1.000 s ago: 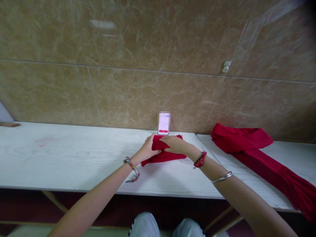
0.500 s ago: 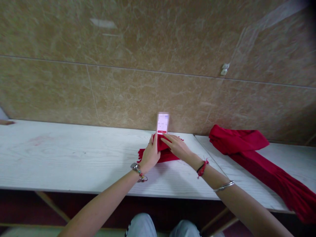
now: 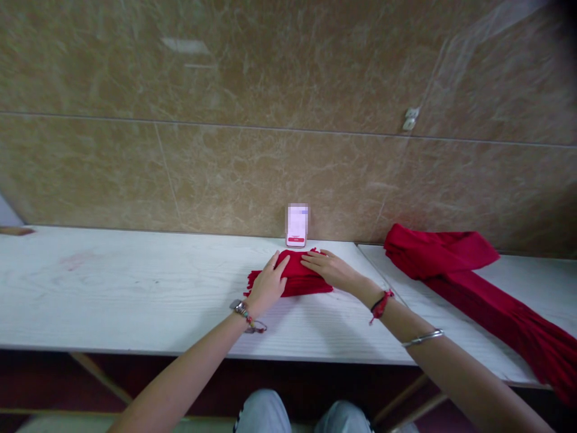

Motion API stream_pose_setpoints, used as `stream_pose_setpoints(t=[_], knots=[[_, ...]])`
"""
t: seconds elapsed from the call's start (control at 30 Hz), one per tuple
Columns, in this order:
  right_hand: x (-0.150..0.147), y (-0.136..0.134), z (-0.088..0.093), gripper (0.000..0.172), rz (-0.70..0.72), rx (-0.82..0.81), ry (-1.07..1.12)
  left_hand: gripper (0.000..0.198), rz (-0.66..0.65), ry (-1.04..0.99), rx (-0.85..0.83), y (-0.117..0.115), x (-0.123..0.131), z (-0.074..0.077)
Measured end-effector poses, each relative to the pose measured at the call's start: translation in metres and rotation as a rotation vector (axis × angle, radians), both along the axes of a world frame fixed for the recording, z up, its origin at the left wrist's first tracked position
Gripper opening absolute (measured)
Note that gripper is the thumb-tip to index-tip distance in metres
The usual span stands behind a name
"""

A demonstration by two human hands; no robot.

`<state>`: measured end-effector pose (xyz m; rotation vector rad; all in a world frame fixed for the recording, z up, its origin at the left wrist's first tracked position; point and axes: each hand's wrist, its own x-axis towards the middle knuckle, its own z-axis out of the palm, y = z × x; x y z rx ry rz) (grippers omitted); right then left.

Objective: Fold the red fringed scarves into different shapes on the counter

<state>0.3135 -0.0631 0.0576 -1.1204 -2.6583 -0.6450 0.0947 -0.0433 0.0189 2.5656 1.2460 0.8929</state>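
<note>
A folded red scarf [image 3: 300,279] with fringed ends lies on the white table [image 3: 135,300] in front of me. My left hand [image 3: 269,282] rests on its left part with the fingers apart. Flat on its upper right part lies my right hand [image 3: 331,267], fingers stretched out toward the left. Neither hand grips the cloth. Just beyond the scarf a phone [image 3: 297,227] with a lit screen leans upright against the wall.
A second red scarf [image 3: 451,264], loosely folded and long, trails over the table's front edge at right. Behind the table stands a brown marble-patterned wall [image 3: 225,174] with a white socket [image 3: 410,119]. A brown object [image 3: 15,230] lies at the far left.
My hands have moved apart, the left to the left and the right to the right. More of the folded scarf shows between them, and the phone's lower edge is uncovered.
</note>
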Motion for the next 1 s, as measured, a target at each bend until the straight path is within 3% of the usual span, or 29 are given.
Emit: stream_pose_setpoints(t=[0.1, 0.3, 0.4, 0.53, 0.6, 0.7, 0.8, 1.0], knots=[[-0.006, -0.001, -0.006, 0.050, -0.005, -0.028, 0.027, 0.058, -0.070, -0.027, -0.066, 0.006, -0.011, -0.002], [-0.022, 0.003, 0.015, 0.051, 0.048, -0.022, 0.079, 0.067, -0.071, -0.106, 0.042, 0.007, -0.020, 0.005], [-0.022, 0.007, 0.008, 0.051, 0.095, -0.060, -0.025, 0.068, -0.090, 0.033, 0.049, 0.007, -0.021, 0.005], [-0.014, 0.011, -0.004, 0.051, 0.047, -0.089, -0.065, 0.058, -0.040, 0.210, -0.018, 0.007, -0.029, 0.008], [-0.012, 0.011, -0.003, 0.050, 0.053, -0.096, -0.068, 0.060, -0.032, 0.232, 0.014, 0.006, -0.033, 0.013], [-0.015, 0.007, 0.004, 0.044, 0.076, -0.092, -0.066, 0.064, -0.134, 0.289, 0.086, 0.004, -0.035, 0.021], [-0.017, 0.002, 0.006, 0.041, 0.068, -0.119, -0.058, 0.063, -0.189, 0.405, 0.003, 0.005, -0.039, 0.020], [-0.005, -0.008, 0.002, 0.060, -0.005, -0.190, -0.080, 0.070, -0.220, 0.401, -0.165, 0.006, -0.054, 0.006]])
